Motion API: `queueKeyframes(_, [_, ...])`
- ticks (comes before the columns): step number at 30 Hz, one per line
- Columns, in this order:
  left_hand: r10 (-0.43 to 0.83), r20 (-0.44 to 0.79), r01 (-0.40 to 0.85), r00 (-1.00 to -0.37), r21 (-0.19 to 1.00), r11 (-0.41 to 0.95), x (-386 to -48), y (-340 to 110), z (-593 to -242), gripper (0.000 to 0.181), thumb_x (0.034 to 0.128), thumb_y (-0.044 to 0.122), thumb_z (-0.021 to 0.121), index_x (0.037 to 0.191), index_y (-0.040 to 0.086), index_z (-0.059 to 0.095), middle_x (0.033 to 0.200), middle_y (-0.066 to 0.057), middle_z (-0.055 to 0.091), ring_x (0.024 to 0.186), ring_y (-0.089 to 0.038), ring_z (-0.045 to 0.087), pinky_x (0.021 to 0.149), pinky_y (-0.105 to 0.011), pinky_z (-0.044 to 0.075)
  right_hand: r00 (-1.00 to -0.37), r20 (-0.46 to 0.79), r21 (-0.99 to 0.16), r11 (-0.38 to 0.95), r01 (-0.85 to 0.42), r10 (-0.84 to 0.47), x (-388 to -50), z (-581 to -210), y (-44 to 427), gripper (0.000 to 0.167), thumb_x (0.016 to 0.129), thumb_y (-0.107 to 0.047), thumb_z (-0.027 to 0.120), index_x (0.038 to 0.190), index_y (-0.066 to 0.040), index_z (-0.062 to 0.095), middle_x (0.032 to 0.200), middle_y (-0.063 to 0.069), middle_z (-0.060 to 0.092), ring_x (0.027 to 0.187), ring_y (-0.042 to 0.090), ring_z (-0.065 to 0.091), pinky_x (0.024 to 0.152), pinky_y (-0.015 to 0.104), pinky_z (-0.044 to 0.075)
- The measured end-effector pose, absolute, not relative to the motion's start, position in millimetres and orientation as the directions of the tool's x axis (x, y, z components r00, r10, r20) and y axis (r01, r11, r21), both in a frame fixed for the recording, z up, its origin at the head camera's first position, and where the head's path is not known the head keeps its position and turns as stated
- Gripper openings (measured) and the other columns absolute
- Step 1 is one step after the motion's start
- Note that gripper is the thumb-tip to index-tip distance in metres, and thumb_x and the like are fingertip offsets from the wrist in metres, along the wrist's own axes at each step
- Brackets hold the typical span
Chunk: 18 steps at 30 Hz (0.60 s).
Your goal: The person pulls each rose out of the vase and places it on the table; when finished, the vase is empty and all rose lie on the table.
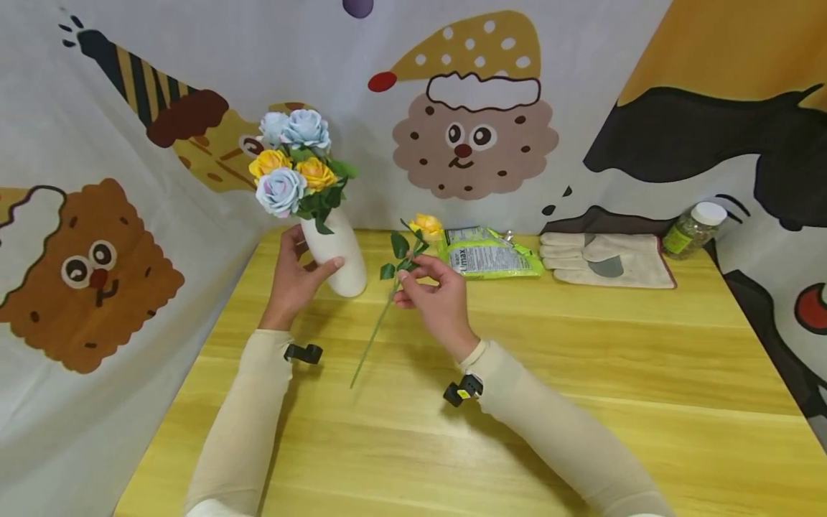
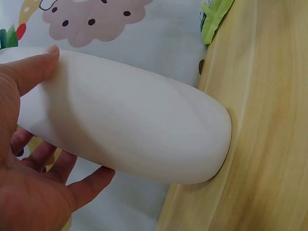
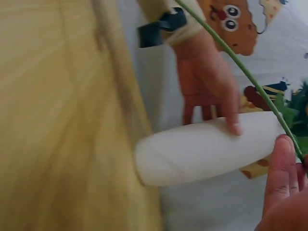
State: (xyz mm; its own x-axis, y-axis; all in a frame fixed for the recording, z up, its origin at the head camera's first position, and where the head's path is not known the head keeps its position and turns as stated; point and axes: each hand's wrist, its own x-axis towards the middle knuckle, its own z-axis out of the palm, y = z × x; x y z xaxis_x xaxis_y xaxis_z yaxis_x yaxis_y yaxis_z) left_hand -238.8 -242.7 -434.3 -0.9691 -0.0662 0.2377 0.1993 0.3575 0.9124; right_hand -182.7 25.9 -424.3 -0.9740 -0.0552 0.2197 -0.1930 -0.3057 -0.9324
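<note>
A white vase [image 1: 341, 253] stands at the table's back left, holding blue roses [image 1: 281, 192] and yellow roses [image 1: 316, 174]. Around its side the left hand [image 1: 293, 280] curls, thumb in front and fingers behind; the left wrist view shows this hand [image 2: 43, 144] gripping the vase [image 2: 139, 115]. Right of the vase, the right hand [image 1: 437, 294] pinches the upper stem of a single yellow rose [image 1: 426, 227]. Its green stem [image 1: 373, 334] slants down to the left over the table. In the right wrist view the stem [image 3: 240, 67] passes in front of the vase [image 3: 207, 149].
Behind the right hand lies a green and white packet [image 1: 494, 260]. Farther right are a pair of pale gloves [image 1: 607, 260] and a jar with a white lid [image 1: 694, 230]. A patterned cloth [image 1: 472, 143] hangs along the table's back edge [image 1: 388, 233].
</note>
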Motion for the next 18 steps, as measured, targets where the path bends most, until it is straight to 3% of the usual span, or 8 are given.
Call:
queueKeyframes(8, [-0.05,0.251,0.22,-0.967,0.915,0.337,-242,-241,-430,0.091,0.0896,0.022,0.087,0.159,0.013,0.029,0.161,-0.009,0.041,0.152,-0.03,0.042,0.12,-0.06,0.043,-0.98,0.043,-0.989,-0.148,-0.014,-0.192,-175,-447,24,0.04,0.097,-0.001,0.073,0.134,0.004,0.061,0.094,0.007,0.067,0.062,0.016,0.074,0.065,0.039,0.067])
queueKeyframes(18, [-0.042,0.238,0.209,-0.97,0.914,0.348,-241,-241,-430,0.092,0.0898,0.019,0.087,0.16,0.012,0.029,0.161,-0.011,0.042,0.152,-0.032,0.042,0.119,-0.063,0.043,-0.932,-0.155,-0.985,-0.022,0.171,-0.327,-167,-473,16,0.038,0.097,-0.003,0.074,0.13,0.0,0.056,0.098,0.013,0.065,0.064,0.022,0.074,0.067,0.043,0.067])
